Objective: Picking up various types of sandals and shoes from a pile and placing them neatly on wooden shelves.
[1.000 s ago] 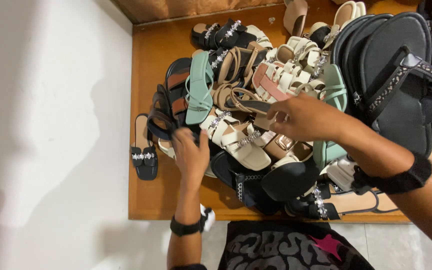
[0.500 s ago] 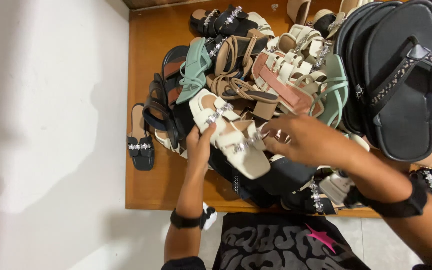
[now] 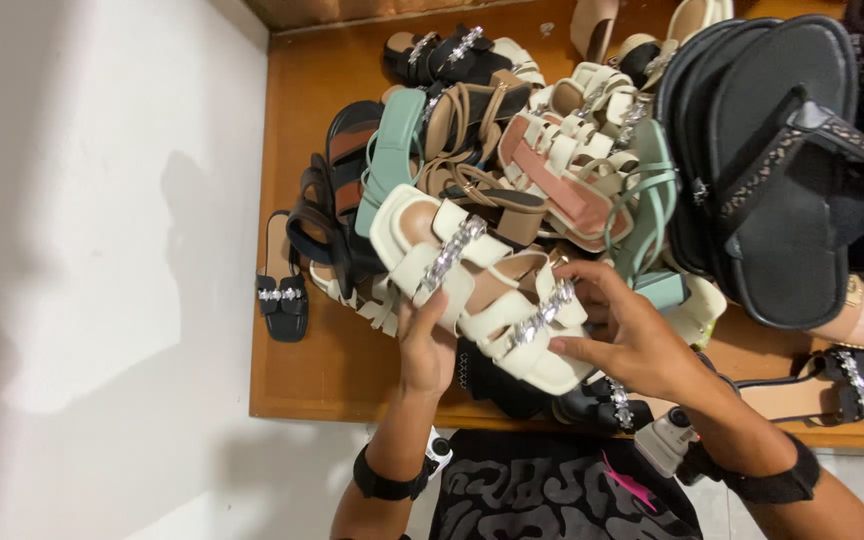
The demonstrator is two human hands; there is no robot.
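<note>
Nearest the camera, at the front edge of the wooden shelf (image 3: 302,385), both hands hold up a pair of cream sandals (image 3: 472,285) with glittering silver buckles. The left hand (image 3: 425,345) has its grip closed from below on the heel end of the left-hand sandal. The right hand (image 3: 627,335) grips the other sandal along its side, fingers curled round the strap and sole near the toe. The two cream sandals lie side by side, touching, lifted just above the heap and tilted toward the front edge.

Under the hands lie black sandals with silver trim (image 3: 602,405), one at the shelf's front edge.

As a judgement: one matched pair appears gathered in hand, while the rest of the heap is unsorted, so most of the pairing seems left to do.

Behind the hands the pile rises: a mint green sandal (image 3: 392,150), brown strappy ones (image 3: 472,110), and a pink and cream sandal (image 3: 552,170). Toward the right edge lie large black slippers (image 3: 782,180), stacked. Alone near the left edge lies a small black sandal (image 3: 282,290). More black sandals (image 3: 447,55) rest by the back edge.
</note>
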